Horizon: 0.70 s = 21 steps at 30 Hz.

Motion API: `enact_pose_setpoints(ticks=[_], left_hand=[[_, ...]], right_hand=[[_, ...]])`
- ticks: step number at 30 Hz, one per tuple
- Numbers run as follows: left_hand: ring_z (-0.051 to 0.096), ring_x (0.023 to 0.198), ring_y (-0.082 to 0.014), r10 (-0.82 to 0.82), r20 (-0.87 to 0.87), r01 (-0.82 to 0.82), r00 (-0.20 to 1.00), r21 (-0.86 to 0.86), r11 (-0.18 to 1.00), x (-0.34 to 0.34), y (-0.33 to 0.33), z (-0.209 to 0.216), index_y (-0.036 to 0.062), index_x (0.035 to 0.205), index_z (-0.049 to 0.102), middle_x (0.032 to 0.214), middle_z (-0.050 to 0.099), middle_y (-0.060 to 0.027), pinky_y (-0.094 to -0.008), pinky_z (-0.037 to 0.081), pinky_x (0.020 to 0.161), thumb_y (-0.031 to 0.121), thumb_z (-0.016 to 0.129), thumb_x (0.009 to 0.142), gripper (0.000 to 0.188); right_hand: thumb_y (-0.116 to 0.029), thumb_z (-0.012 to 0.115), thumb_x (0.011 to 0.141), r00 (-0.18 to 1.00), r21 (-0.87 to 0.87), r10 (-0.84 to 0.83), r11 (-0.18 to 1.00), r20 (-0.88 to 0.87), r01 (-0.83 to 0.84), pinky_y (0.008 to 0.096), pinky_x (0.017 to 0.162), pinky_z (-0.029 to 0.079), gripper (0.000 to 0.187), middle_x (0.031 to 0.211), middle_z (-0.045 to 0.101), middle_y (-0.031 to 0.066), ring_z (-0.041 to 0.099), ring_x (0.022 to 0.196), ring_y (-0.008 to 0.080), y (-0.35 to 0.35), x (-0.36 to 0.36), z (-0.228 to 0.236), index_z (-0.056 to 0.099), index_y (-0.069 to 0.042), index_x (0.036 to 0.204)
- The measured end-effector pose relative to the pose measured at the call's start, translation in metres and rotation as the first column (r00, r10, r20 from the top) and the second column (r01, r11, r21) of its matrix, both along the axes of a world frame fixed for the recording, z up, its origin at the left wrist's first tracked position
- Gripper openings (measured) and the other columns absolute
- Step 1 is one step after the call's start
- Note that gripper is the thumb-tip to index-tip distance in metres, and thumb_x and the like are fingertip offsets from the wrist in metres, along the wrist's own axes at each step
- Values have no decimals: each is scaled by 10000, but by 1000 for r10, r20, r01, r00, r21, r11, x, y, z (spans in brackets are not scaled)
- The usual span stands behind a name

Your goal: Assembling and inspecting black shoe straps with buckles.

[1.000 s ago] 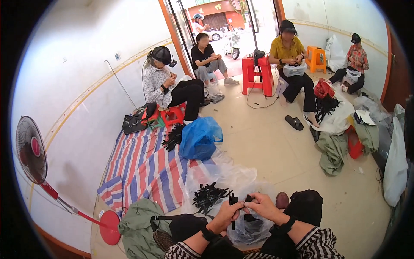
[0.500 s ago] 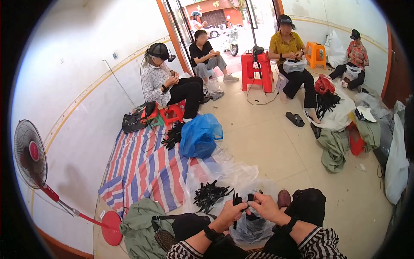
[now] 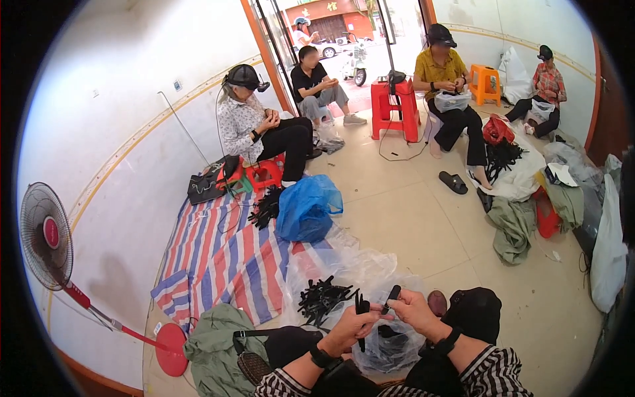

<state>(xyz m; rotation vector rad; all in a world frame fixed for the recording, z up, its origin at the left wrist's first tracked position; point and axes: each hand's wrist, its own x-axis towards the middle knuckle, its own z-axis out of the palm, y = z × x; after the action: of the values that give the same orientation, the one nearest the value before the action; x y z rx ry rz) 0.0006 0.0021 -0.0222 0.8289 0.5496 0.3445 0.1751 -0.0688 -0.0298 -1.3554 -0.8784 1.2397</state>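
Note:
In front of my lap my left hand is closed around a few narrow black strips that stand up out of the grip. Its forefinger points toward my right hand. That hand pinches one short black strip between thumb and fingers, its upper end sticking out. Below both hands a clear plastic bag lies between my legs, with dark pieces showing inside. Just beyond my left hand a heap of similar black strips rests on clear plastic sheeting. The exact kind of strip is too small to make out.
A striped tarp covers the floor at left, with a blue plastic bag on it. A standing fan is by the left wall. Several people sit farther off, near a red stool. Green cloth lies beside me.
My right hand has drawn slightly away from the left and raised its black strip, now held upright and more visible. My left forefinger has stretched out toward it.

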Motion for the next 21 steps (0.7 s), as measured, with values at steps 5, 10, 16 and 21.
enact_pose_setpoints(ticks=[5,10,16,21], left_hand=[[346,400,-34,107,-110,-95,988,117,989,2,-3,-4,-18,992,532,852,645,-153,-174,261,377,106,554,820,213],[421,504,-31,106,-300,-14,948,294,956,4,-2,7,8,889,584,766,617,-67,-189,335,440,126,600,798,150],[519,731,-70,352,-166,-116,921,747,655,9,-9,1,-11,954,585,802,590,-23,-210,423,666,123,625,780,222],[508,736,-66,303,-205,-44,931,759,650,8,-9,1,-12,961,582,803,578,-2,-206,416,659,118,616,790,217]], right_hand=[[-130,584,834,989,9,64,998,-133,-63,197,447,312,112,610,475,-50,415,526,33,-1,-4,-3,575,-19,815],[-135,577,848,966,24,111,994,-234,-109,193,417,280,106,586,464,-50,383,482,26,-2,-3,4,568,-31,827],[-148,583,850,932,20,115,993,-342,-115,189,394,261,117,563,435,-50,376,457,36,-4,-4,-2,558,-41,811],[-154,576,856,929,2,108,993,-353,-115,186,393,250,133,556,428,-45,365,450,37,-4,-4,0,541,-49,783]])
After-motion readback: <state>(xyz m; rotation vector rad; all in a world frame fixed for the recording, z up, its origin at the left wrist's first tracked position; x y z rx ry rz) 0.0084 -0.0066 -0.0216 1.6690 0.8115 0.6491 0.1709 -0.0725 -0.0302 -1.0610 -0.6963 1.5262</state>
